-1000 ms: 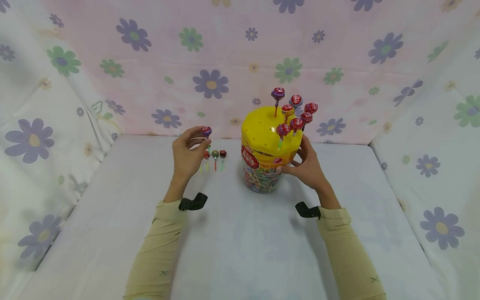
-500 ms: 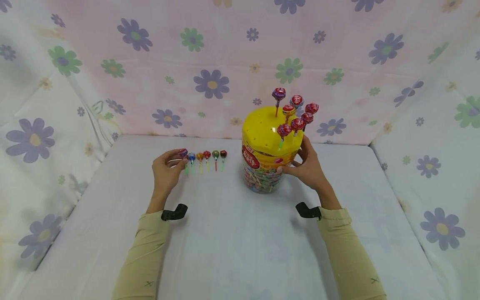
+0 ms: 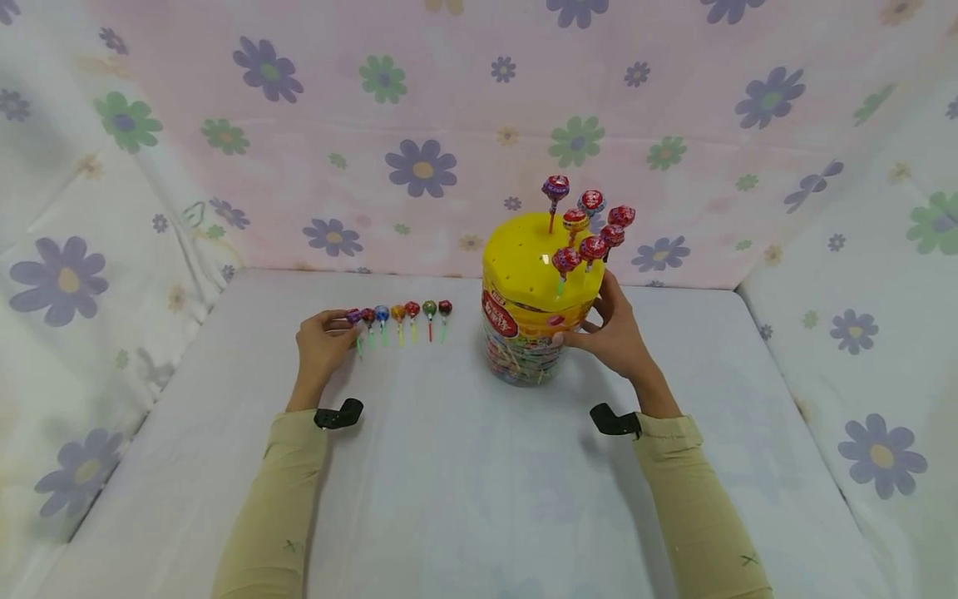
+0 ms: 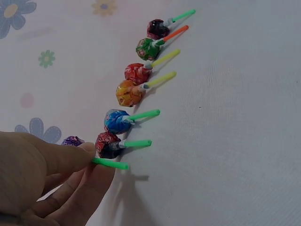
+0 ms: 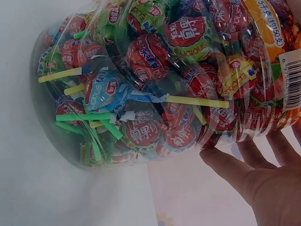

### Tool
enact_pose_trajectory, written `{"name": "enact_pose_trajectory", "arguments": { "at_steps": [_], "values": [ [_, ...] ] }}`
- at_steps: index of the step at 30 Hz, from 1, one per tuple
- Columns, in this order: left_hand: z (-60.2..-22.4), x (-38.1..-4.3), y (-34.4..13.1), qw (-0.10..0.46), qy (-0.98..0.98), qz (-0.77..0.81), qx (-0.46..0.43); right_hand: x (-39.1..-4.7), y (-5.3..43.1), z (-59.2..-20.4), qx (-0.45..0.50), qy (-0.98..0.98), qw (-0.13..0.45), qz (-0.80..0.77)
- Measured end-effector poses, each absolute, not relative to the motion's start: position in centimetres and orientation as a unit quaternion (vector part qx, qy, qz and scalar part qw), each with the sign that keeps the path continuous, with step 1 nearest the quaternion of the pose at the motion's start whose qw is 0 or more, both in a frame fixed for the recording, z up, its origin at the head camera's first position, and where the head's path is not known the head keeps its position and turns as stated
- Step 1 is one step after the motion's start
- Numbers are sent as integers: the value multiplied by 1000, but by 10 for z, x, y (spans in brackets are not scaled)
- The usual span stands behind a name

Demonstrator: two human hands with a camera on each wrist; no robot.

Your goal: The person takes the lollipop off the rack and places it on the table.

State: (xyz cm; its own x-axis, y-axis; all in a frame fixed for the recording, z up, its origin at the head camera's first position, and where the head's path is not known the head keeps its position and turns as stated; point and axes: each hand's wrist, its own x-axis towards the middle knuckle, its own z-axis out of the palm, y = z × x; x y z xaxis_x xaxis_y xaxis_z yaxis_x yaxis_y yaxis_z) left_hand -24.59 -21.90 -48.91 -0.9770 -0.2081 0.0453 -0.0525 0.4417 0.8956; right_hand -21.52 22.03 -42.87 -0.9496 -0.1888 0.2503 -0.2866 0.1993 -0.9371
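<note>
My left hand (image 3: 322, 343) pinches a purple-wrapped lollipop (image 4: 73, 141) by its green stick (image 4: 111, 163), at the left end of a row of lollipops on the table. Its nearest neighbour is a dark red lollipop (image 4: 108, 144), then a blue one (image 4: 117, 121). In the left wrist view a shadow falls apart from the held stick. With thumb in front and fingers around its side, my right hand (image 3: 617, 329) holds a clear jar (image 5: 141, 80) full of wrapped lollipops. Several more lollipops (image 3: 566, 260) stand upright in the holes of its yellow lid (image 3: 516, 258).
Farther right in the row lie an orange (image 3: 398, 314), a red (image 3: 412, 310), a green (image 3: 430, 309) and a dark lollipop (image 3: 445, 308), sticks toward me. The white-covered table (image 3: 464, 482) is enclosed by flower-printed cloth (image 3: 464, 100) at the back and sides.
My left hand has carried the purple lollipop left and down, from above the row to its left end. The right hand and the jar have stayed where they were.
</note>
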Motion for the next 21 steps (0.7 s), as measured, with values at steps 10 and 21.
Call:
{"name": "enact_pose_trajectory", "arguments": {
  "at_steps": [10,21],
  "values": [
    [-491,-257,-230,57,-876,-470,86,-214,221,-429,141,-778,32,612],
    [-488,-266,-223,56,-893,-433,105,-214,220,-426,141,-779,33,610]
  ]
}}
